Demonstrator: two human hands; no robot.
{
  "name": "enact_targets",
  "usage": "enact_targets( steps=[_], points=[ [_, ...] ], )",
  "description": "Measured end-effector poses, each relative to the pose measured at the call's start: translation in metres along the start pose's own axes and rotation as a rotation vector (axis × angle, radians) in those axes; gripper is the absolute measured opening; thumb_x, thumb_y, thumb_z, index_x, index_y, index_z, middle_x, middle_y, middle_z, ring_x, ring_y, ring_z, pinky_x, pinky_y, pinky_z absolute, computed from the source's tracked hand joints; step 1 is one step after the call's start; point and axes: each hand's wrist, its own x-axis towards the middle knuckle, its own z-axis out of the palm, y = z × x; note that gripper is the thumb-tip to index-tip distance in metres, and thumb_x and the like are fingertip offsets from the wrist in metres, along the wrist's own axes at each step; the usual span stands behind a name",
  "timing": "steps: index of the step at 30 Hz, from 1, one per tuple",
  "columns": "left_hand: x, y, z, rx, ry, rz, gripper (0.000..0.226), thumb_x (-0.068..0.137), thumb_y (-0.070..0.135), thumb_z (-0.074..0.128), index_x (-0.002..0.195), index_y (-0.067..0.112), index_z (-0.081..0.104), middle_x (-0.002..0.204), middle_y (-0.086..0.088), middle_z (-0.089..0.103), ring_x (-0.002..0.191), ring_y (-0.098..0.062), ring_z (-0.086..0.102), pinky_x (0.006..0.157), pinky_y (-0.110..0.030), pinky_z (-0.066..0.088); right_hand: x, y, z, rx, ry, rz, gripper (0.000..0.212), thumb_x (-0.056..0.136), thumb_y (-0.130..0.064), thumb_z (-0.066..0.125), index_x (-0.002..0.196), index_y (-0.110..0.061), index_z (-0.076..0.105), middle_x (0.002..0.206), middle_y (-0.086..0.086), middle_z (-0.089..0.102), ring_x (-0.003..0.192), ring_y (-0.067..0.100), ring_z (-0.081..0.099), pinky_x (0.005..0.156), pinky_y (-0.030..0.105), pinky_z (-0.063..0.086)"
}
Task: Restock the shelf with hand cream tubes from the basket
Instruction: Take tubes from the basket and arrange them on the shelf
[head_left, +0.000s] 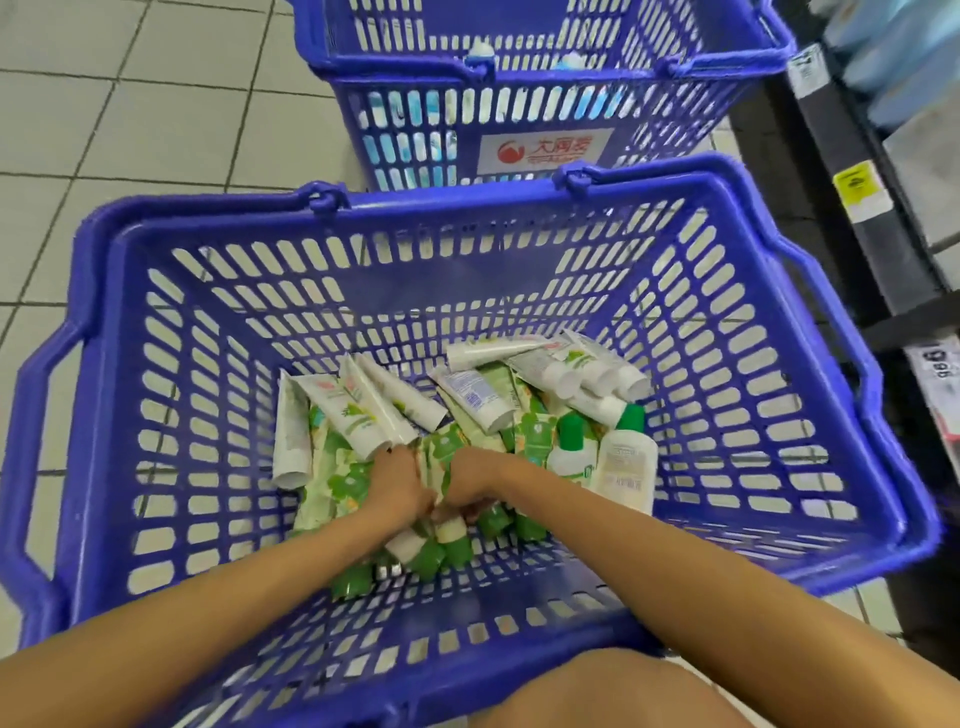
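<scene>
Clutching tubes (434, 466), right hand (470, 486), fingertips hidden.

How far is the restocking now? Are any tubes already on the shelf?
Done: no placed tubes can be seen; the shelf at the right edge is blurred. In hand: the left hand and right hand are both down in the near basket, gripping a bunch of green-capped tubes. Left: many white tubes lie there too, so most of the job seems undone.

The tiled floor (130, 130) carried two stacked far baskets (415, 119), with the near basket (467, 208) just before them. On its slotted bottom (blue plastic) lay heaped hand cream tubes (363, 410) and two green-capped bottles (571, 452).
</scene>
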Motion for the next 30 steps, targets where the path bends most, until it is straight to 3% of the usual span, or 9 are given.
enact_targets(
  steps=[6,9,13,17,19,22,24,27,30],
  points=[
    [0.002,-0.004,-0.003,-0.078,-0.02,0.038,0.032,0.077,0.003,0.061,0.106,-0.006,0.054,0.109,-0.021,0.057,0.104,-0.031,0.055,0.084,-0.033,0.045,0.004,-0.001,0.002,0.139,-0.026,0.028,0.02,0.088,-0.012,0.062,0.075,-0.005,0.048,0.073,0.007,0.052,0.061,0.017,0.051,0.058,0.024,0.047],
    [-0.006,-0.002,0.006,-0.279,-0.046,0.011,0.038,0.08,0.003,0.06,0.114,-0.001,0.043,0.106,-0.011,0.05,0.095,-0.02,0.049,0.077,-0.027,0.04,0.01,0.001,0.009,0.196,0.01,0.052,0.007,0.089,-0.005,0.057,0.091,0.002,0.056,0.07,0.01,0.051,0.057,0.018,0.051,0.053,0.024,0.049],
    [0.002,-0.001,0.004,-0.418,-0.054,-0.054,0.042,0.08,-0.002,0.059,0.119,-0.003,0.042,0.108,-0.018,0.055,0.101,-0.029,0.055,0.083,-0.034,0.047,0.009,0.004,0.0,0.281,0.01,0.102,0.01,0.09,-0.008,0.056,0.082,-0.004,0.051,0.067,0.009,0.052,0.057,0.015,0.051,0.06,0.023,0.049],
    [0.022,0.01,-0.009,-0.644,-0.014,-0.169,0.033,0.087,0.002,0.053,0.118,-0.007,0.05,0.115,-0.027,0.059,0.101,-0.032,0.058,0.09,-0.042,0.049,-0.009,0.006,-0.029,0.661,0.018,0.08,0.014,0.088,-0.019,0.059,0.094,-0.008,0.053,0.083,0.008,0.057,0.073,0.018,0.057,0.084,0.03,0.052],
    [0.027,0.023,-0.017,-0.813,-0.022,-0.167,0.029,0.094,0.011,0.047,0.116,-0.007,0.053,0.113,-0.025,0.061,0.097,-0.032,0.06,0.086,-0.041,0.05,-0.02,0.008,-0.042,0.885,0.008,-0.005,0.012,0.09,-0.02,0.057,0.096,-0.009,0.055,0.083,0.007,0.06,0.073,0.019,0.061,0.077,0.033,0.054],
    [0.027,0.043,-0.037,-1.199,-0.146,-0.107,0.033,0.101,0.025,0.032,0.114,0.004,0.053,0.099,-0.02,0.064,0.078,-0.027,0.063,0.067,-0.035,0.055,-0.034,0.01,-0.057,1.085,0.128,-0.12,0.014,0.093,-0.014,0.053,0.104,-0.006,0.053,0.076,0.009,0.058,0.063,0.018,0.059,0.061,0.033,0.055],
    [0.024,0.054,-0.048,-1.297,-0.199,-0.059,0.041,0.102,0.033,0.023,0.114,0.007,0.053,0.089,-0.016,0.065,0.065,-0.022,0.063,0.054,-0.029,0.054,-0.043,0.013,-0.061,1.141,0.258,-0.172,0.035,0.089,-0.014,0.06,0.119,-0.001,0.047,0.081,0.013,0.059,0.067,0.023,0.061,0.063,0.038,0.055],
    [0.015,0.068,-0.057,-1.403,-0.333,-0.02,0.047,0.102,0.037,0.019,0.104,0.009,0.057,0.084,-0.012,0.064,0.066,-0.02,0.059,0.054,-0.027,0.052,-0.066,0.019,-0.064,0.844,0.584,-0.107,0.059,0.082,-0.029,0.07,0.127,-0.007,0.038,0.109,0.012,0.06,0.094,0.025,0.06,0.078,0.036,0.052],
    [-0.001,0.087,-0.063,-1.473,-0.531,0.027,0.036,0.101,0.022,0.025,0.114,0.004,0.053,0.105,-0.017,0.058,0.085,-0.023,0.056,0.065,-0.03,0.055,-0.107,0.03,-0.063,0.768,0.698,-0.151,0.022,0.085,-0.028,0.065,0.096,-0.013,0.053,0.087,0.001,0.061,0.072,0.012,0.057,0.06,0.018,0.048]
  ],
)
